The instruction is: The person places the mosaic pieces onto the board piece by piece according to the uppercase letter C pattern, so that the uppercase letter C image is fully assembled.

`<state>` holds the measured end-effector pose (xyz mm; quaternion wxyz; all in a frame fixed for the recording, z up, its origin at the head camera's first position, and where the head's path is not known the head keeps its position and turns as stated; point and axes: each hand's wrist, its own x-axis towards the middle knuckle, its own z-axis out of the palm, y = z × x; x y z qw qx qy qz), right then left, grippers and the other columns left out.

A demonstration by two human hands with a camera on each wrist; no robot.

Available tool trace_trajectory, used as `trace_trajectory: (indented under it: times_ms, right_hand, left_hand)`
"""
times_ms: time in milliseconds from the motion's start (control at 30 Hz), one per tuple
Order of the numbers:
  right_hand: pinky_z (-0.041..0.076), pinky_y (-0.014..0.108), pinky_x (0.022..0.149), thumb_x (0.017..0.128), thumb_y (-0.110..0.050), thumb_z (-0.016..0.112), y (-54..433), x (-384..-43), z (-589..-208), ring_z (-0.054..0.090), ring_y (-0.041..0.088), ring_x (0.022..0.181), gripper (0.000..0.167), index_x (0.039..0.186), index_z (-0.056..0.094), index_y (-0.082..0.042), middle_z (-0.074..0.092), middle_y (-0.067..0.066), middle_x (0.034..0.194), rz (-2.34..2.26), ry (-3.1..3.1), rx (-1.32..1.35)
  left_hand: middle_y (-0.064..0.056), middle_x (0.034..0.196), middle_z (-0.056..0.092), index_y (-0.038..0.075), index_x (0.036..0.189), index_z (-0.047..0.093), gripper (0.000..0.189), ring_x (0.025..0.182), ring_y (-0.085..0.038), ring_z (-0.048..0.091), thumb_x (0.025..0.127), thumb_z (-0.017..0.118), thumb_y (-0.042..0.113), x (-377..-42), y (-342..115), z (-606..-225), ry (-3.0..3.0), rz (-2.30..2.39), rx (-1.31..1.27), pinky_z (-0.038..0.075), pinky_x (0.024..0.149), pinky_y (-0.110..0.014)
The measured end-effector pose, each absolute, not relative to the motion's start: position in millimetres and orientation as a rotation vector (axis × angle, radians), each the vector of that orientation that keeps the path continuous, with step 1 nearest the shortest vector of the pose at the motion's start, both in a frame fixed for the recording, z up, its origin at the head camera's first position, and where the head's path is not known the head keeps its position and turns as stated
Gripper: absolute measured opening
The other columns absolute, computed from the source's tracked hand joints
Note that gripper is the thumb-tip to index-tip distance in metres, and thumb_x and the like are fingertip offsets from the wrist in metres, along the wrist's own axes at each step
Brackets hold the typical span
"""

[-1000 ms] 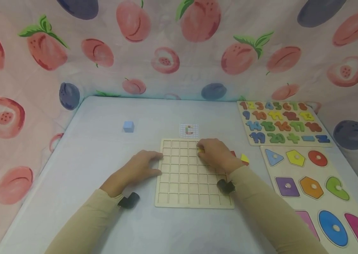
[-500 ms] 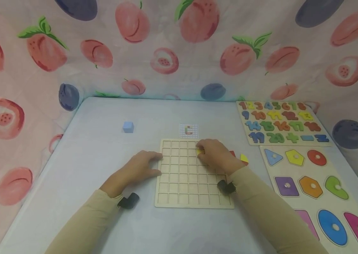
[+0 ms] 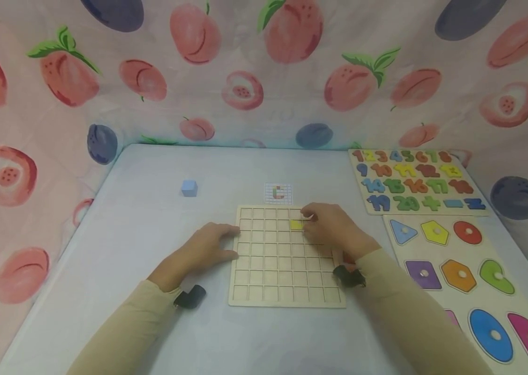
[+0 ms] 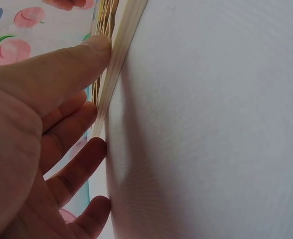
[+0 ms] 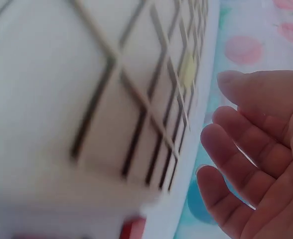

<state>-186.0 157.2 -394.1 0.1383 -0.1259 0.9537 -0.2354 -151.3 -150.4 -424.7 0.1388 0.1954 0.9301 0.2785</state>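
A wooden grid board (image 3: 271,265) lies on the table with a yellow square piece (image 3: 296,225) in one cell of its second row from the back. My left hand (image 3: 202,251) rests at the board's left edge, its thumb touching the wooden rim in the left wrist view. Over the board's back right part hovers my right hand (image 3: 331,226), beside the yellow piece. In the right wrist view the fingers (image 5: 226,144) are loosely bent with nothing between them. A red piece (image 5: 133,228) shows past the board's edge there, mostly hidden in the head view.
Behind the board lies a small printed card (image 3: 278,194) with a coloured grid pattern. A blue cube (image 3: 189,188) stands at the back left. To the right are a number puzzle board (image 3: 414,179) and a shape puzzle board (image 3: 425,245) with knobs.
My right hand has let go of the yellow piece and drawn back to the right, leaving it in its cell. My left hand has stayed at the board's edge.
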Motion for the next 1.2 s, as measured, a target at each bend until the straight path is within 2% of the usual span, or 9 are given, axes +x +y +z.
trace_trajectory:
  times_ms: [367,733,1200]
  right_hand:
    - [0.052,0.051,0.095,0.095,-0.015,0.064,209,-180,-397,0.062,0.033,0.112,0.040,0.132,0.060,-0.001,0.065,0.016,0.126,-0.697,2.807,-0.302]
    - [0.048,0.056,0.098,0.095,-0.015,0.065,228,-174,-402,0.058,0.040,0.118,0.042,0.132,0.059,0.002,0.064,0.022,0.126,-0.685,2.784,-0.255]
    - [0.050,0.053,0.096,0.095,-0.009,0.063,235,-174,-408,0.060,0.033,0.105,0.038,0.131,0.060,0.002,0.066,0.020,0.120,-0.645,2.799,-0.243]
  left_hand:
    - [-0.014,0.138,0.058,0.002,0.135,0.060,0.056,0.133,-0.036,0.047,0.086,0.080,0.020,-151,-150,-424,2.684,0.806,0.563,0.035,0.113,-0.048]
    - [-0.014,0.138,0.059,0.001,0.135,0.060,0.055,0.133,-0.037,0.047,0.086,0.080,0.019,-151,-151,-424,2.683,0.819,0.576,0.035,0.113,-0.048]
    - [-0.014,0.138,0.059,0.001,0.136,0.060,0.056,0.133,-0.036,0.047,0.087,0.079,0.019,-151,-150,-425,2.685,0.813,0.583,0.035,0.113,-0.048]
